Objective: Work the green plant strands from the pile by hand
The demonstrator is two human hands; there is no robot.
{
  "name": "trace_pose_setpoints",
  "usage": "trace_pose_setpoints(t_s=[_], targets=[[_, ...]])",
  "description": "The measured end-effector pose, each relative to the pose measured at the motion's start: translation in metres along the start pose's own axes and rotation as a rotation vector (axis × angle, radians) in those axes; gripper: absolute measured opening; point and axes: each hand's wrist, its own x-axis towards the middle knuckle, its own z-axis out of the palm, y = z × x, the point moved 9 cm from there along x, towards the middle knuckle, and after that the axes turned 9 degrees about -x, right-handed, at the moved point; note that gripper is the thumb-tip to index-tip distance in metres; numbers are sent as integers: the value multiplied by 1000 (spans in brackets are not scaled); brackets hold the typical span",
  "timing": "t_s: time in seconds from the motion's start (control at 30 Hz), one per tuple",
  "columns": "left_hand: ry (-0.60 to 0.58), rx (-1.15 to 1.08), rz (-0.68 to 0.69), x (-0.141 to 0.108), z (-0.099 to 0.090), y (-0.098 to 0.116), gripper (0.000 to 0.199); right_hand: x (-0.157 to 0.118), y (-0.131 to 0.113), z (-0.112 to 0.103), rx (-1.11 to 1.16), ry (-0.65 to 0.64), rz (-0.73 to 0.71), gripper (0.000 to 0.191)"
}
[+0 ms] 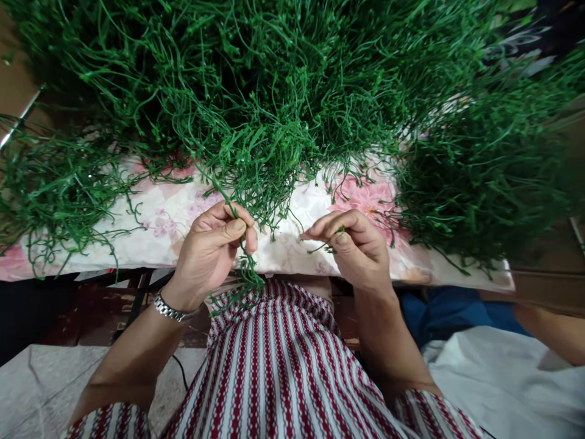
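Thin green stems with small branched ends form a large heap across the far part of the table. My left hand, with a metal watch at the wrist, pinches a green strand between thumb and fingers; its branched lower end hangs over the table's near edge. My right hand is a short way to the right, thumb pressed to the fingers on a small green piece. The two hands are apart, both just in front of the heap's near fringe.
A floral cloth covers the table. Smaller green piles lie at the left and right. Beside me on the right sit a person's blue-clothed leg and white fabric. A metal rod shows at the far left.
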Motion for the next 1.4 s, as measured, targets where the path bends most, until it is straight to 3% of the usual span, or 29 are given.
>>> trace_pose_setpoints(t_s=[0.07, 0.17, 0.27, 0.37, 0.5, 0.63, 0.77, 1.0, 1.13, 1.4], targets=[[-8, 18, 33, 1, 1, 4, 3, -2, 8, 5, 27, -18, 70, 11], [-37, 35, 54, 0, 8, 8, 4, -3, 9, 28, -105, -117, 93, 15], [-40, 48, 87, -3, 19, 10, 6, -4, -1, 61, -266, -262, 18, 26], [8, 81, 149, -5, 26, 12, 6, -4, -15, 77, -434, -276, -95, 23], [-43, 147, 191, -3, 35, 13, 7, -3, -21, 66, -531, -177, -124, 12], [-56, 174, 263, -3, 31, 20, 27, -1, -11, 43, -390, -126, 3, 11], [-3, 349, 322, -11, 22, 23, 19, 0, -4, 27, -195, -61, 79, 16], [-206, 451, -78, -13, 29, -30, 14, 6, -11, 31, -48, -96, 24, 14], [-239, 398, -129, -13, 31, -46, 4, 7, -15, 33, -43, -112, -12, 11], [-234, 331, -252, -19, 31, -62, 4, 8, -17, 38, -92, -137, -136, 8]])
